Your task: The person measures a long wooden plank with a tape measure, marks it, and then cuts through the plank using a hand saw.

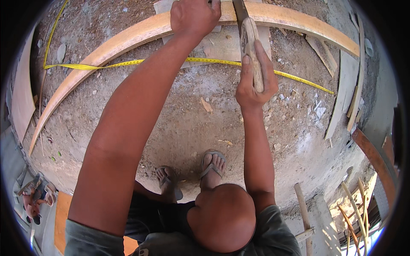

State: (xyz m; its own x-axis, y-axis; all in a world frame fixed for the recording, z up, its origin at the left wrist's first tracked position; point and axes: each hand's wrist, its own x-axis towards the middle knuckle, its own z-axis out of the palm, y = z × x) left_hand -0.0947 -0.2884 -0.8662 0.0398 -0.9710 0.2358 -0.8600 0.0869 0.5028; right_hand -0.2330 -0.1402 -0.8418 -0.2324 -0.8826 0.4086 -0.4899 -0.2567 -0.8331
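A long piece of light wood (pixel 136 32) runs across the far side and looks curved in this lens. My left hand (pixel 194 16) is closed over its far middle part, with the fingertips partly cut off by the upper edge. In my right hand (pixel 257 85) is a handsaw, its worn wooden handle (pixel 252 47) wrapped by my fingers. The dark saw blade (pixel 241 10) lies across the wood, just right of my left hand; its far end is out of view. Beneath the wood is a flat pale board (pixel 222 47).
A yellow tape measure (pixel 205 60) stretches over the dirt ground, nearer than the wood. Boards (pixel 344 91) lie at the right, and another sheet (pixel 24 89) at the left. Poles (pixel 304 209) stand at the lower right. Another person (pixel 36 198) is at the lower left.
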